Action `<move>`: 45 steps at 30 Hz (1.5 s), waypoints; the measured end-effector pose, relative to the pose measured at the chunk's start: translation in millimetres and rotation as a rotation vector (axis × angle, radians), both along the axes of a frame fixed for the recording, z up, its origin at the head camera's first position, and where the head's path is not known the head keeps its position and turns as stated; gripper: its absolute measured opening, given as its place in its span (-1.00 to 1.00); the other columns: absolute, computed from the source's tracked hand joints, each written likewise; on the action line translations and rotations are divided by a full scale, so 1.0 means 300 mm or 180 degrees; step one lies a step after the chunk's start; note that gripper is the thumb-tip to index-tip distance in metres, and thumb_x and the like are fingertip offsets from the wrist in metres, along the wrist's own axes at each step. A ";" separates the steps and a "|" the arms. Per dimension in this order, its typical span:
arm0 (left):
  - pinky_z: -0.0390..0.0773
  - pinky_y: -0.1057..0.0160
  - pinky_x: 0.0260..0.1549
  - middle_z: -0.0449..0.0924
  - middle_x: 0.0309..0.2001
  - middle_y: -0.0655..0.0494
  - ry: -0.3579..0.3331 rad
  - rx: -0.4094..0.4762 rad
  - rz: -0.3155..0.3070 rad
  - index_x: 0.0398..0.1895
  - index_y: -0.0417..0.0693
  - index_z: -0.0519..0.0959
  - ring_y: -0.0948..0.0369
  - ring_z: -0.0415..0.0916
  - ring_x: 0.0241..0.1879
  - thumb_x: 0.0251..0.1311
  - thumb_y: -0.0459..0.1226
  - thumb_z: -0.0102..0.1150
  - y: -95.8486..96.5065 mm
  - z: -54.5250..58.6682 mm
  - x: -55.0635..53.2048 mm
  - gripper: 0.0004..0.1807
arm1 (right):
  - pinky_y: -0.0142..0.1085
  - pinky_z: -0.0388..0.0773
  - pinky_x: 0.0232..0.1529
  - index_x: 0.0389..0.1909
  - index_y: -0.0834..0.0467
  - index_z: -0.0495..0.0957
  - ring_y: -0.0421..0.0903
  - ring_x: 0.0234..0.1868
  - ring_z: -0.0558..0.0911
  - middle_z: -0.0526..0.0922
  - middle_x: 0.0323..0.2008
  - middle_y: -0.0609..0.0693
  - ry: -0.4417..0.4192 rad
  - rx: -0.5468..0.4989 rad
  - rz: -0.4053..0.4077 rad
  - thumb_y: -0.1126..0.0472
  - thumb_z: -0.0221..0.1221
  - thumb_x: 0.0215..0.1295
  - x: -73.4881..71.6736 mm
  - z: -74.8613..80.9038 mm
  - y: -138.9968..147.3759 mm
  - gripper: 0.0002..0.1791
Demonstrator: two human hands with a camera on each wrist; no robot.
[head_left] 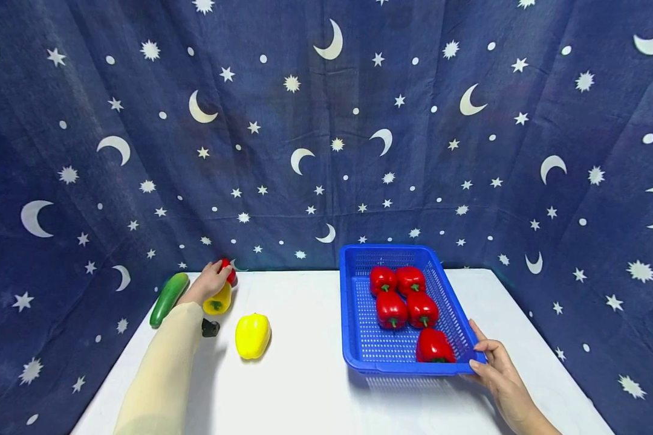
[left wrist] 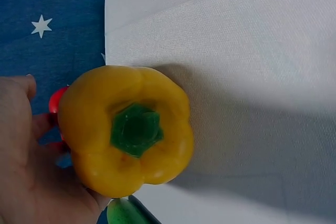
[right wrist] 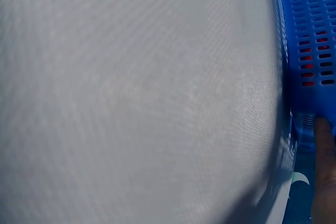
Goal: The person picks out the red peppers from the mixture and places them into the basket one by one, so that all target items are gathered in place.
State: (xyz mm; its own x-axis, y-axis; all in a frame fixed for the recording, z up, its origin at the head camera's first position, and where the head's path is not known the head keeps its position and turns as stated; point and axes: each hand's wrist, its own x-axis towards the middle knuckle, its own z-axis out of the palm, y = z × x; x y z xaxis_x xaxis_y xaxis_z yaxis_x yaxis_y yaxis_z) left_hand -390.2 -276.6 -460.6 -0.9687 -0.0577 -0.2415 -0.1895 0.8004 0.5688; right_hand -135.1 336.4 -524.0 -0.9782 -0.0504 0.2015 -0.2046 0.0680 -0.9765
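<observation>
At the back left, my left hand grips a red bell pepper, with its fingers over the top. A yellow bell pepper sits right beside that hand; in the left wrist view this yellow pepper covers most of the red one. My right hand holds the near right corner of a blue plastic basket, thumb on the rim. Several red bell peppers lie inside. The basket's near side looks raised off the table. In the right wrist view one finger touches the basket.
Another yellow bell pepper lies on the white table, nearer than the first. A green cucumber is at the left edge. A small black object shows against my left sleeve. Dark blue star-patterned cloth stands behind and at both sides.
</observation>
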 end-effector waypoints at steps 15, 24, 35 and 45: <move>0.06 -0.33 0.42 0.04 0.52 -0.42 0.0006 -0.0134 -0.0206 0.61 -0.33 -0.07 -0.30 0.13 0.41 0.62 0.00 -0.27 0.027 0.015 -0.011 -0.25 | -0.38 0.58 0.06 0.07 0.23 0.16 -0.55 0.31 0.30 -0.12 0.65 -0.11 0.0030 -0.0023 -0.0006 0.37 -0.07 0.56 0.003 0.002 -0.004 -0.81; 0.13 -0.32 0.40 0.09 0.51 -0.39 0.0027 -0.0291 -0.0385 0.60 -0.29 0.03 -0.27 0.20 0.37 0.60 -0.04 -0.20 0.093 0.023 -0.015 -0.30 | -0.37 0.59 0.06 0.07 0.22 0.17 -0.54 0.31 0.31 -0.10 0.65 -0.13 0.0026 -0.0027 -0.0015 0.37 -0.07 0.56 0.004 0.001 -0.005 -0.81; 0.33 -0.24 0.33 0.30 0.41 -0.35 0.0158 -0.0317 -0.0714 0.55 -0.29 0.19 -0.21 0.37 0.26 0.57 -0.14 -0.06 0.187 0.032 0.007 -0.37 | -0.37 0.59 0.05 0.07 0.18 0.18 -0.53 0.31 0.33 -0.09 0.65 -0.14 0.0017 -0.0031 -0.0020 0.36 -0.08 0.57 0.006 0.003 -0.007 -0.81; 0.43 -0.14 0.27 0.36 0.40 -0.27 0.0267 -0.0148 -0.1105 0.52 -0.26 0.27 -0.13 0.42 0.22 0.51 -0.20 0.04 0.284 0.035 0.044 -0.40 | -0.37 0.57 0.04 0.09 0.15 0.20 -0.52 0.33 0.32 -0.10 0.65 -0.15 0.0043 -0.0033 -0.0015 0.36 -0.08 0.57 0.008 -0.001 -0.007 -0.81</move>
